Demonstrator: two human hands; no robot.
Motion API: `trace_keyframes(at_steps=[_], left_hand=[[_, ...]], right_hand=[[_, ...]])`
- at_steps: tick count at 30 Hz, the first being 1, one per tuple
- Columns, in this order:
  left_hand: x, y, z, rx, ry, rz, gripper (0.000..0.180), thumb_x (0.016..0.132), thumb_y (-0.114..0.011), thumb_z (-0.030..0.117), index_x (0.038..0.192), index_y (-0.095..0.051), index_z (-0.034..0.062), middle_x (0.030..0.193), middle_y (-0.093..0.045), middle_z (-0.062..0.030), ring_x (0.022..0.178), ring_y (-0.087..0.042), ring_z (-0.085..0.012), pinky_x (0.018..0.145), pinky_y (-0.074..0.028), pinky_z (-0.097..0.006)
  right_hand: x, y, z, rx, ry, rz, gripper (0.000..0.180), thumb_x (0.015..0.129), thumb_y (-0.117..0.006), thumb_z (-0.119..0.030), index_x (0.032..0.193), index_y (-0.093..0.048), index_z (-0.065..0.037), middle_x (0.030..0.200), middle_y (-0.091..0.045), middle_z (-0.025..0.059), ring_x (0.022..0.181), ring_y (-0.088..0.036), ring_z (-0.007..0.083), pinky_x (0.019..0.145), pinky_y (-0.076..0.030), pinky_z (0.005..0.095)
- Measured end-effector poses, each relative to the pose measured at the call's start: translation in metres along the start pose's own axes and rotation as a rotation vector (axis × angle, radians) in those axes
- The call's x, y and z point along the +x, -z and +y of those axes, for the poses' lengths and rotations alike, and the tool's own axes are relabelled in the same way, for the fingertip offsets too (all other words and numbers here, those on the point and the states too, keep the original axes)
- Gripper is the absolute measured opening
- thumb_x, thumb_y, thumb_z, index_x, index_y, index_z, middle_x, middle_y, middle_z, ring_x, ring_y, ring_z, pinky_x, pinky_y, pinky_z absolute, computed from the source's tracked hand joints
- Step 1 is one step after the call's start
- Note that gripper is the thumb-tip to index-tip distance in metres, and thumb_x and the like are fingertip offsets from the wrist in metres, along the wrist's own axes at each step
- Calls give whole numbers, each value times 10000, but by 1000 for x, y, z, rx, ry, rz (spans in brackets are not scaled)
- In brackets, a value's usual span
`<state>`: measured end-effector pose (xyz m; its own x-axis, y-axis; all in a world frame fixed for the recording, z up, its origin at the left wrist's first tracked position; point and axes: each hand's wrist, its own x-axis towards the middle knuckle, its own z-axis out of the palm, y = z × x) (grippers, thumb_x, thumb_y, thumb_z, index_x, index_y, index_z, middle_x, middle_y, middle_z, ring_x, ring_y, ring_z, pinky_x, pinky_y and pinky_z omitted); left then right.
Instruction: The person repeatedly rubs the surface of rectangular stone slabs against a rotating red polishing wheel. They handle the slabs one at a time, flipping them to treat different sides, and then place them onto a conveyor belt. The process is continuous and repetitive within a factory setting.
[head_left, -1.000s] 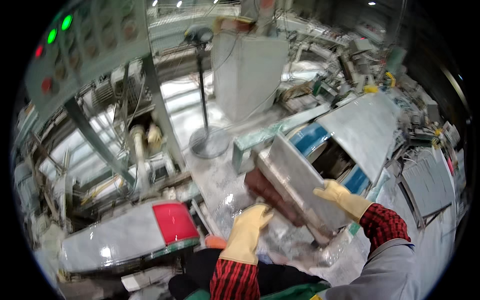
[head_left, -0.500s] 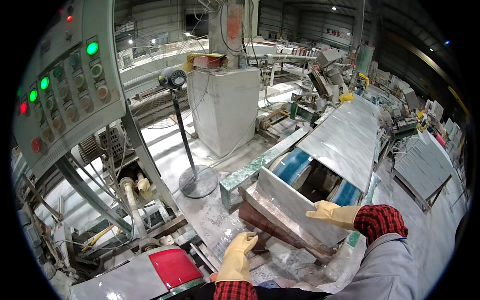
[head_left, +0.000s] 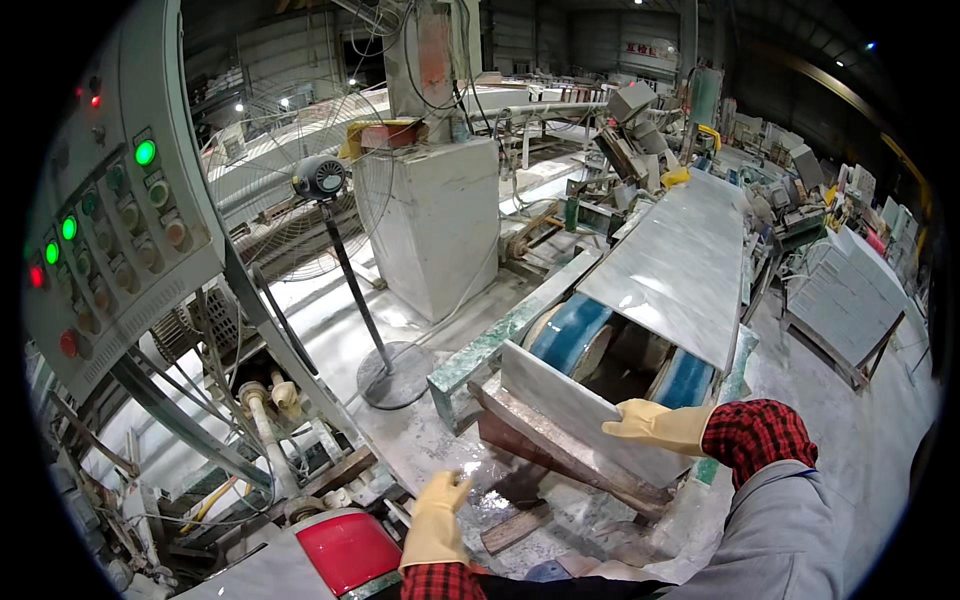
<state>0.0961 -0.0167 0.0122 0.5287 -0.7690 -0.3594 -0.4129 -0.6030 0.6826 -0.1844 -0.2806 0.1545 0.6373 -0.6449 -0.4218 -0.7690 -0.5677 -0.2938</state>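
Observation:
My right hand (head_left: pixel 660 427), in a cream rubber glove, is closed over the upper edge of a pale grey-white stone slab (head_left: pixel 590 405). That slab leans on its long edge, tilted, at the near end of a conveyor, resting along a wet, worn ledge (head_left: pixel 560 440). Beyond it are the conveyor's blue belts (head_left: pixel 580 335), and a second, larger slab (head_left: pixel 680 265) lies flat on them. My left hand (head_left: pixel 435 520), gloved alike, hovers at lower centre with fingers loosely apart and nothing in them. Below and left of it shows a red belt section (head_left: pixel 347 552) of another conveyor.
A control panel (head_left: pixel 120 215) with lit buttons stands at left. A pedestal fan (head_left: pixel 325 178) and a big pale block (head_left: pixel 430 225) are beyond. Green-edged rail (head_left: pixel 510 325) borders the conveyor. Stacked slabs (head_left: pixel 845 300) sit on a stand at right. A wood piece (head_left: pixel 515 527) lies on the wet floor.
My left hand has shifted left and slightly down, away from the leaning slab. My right hand stays on the slab's edge. The whole view has swung a little.

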Motion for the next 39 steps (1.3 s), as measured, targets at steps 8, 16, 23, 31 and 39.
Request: trace_keyframes(at_steps=[8, 16, 23, 31, 39], left_hand=[[10, -55, -5, -17, -163, -277, 505, 874, -639, 394, 1217, -590, 26, 1134, -645, -209, 1075, -616, -299, 897, -475, -372], [27, -71, -42, -125, -177, -199, 494, 882, -632, 386, 1209, -596, 17, 1112, -654, -205, 1040, -630, -299, 884, -477, -379], [-9, -41, -5, -82, -125, -201, 465, 873, -641, 360, 1181, -613, 13, 1125, -652, -204, 1060, -623, -306, 888, -476, -381], [-6, -45, -16, -112, -102, -197, 467, 872, -632, 351, 1177, -614, -3, 1119, -656, -207, 1055, -629, -308, 887, -481, -373], [-6, -38, -4, -48, -174, -244, 476, 867, -630, 351, 1172, -612, -14, 1100, -658, -223, 1035, -637, -321, 879, -485, -384]], right_hand=[[-4, -8, -8, -31, -27, 31, 493, 798, -545, -460, 1019, -657, -33, 969, -660, 232, 945, -630, 390, 834, -488, 443], [-1, -14, -12, -48, 31, 49, 484, 800, -546, -445, 1027, -654, -32, 964, -657, 238, 936, -631, 390, 828, -488, 456], [7, -21, 4, -56, 45, 68, 498, 790, -557, -458, 1028, -654, -31, 962, -657, 239, 939, -633, 387, 831, -491, 451], [9, -22, 1, -50, 49, 68, 493, 788, -553, -458, 1002, -652, -24, 936, -655, 240, 913, -629, 397, 812, -488, 462], [4, -16, -2, -61, 30, 38, 493, 789, -546, -453, 1016, -650, -28, 946, -654, 243, 923, -629, 396, 817, -487, 461]])
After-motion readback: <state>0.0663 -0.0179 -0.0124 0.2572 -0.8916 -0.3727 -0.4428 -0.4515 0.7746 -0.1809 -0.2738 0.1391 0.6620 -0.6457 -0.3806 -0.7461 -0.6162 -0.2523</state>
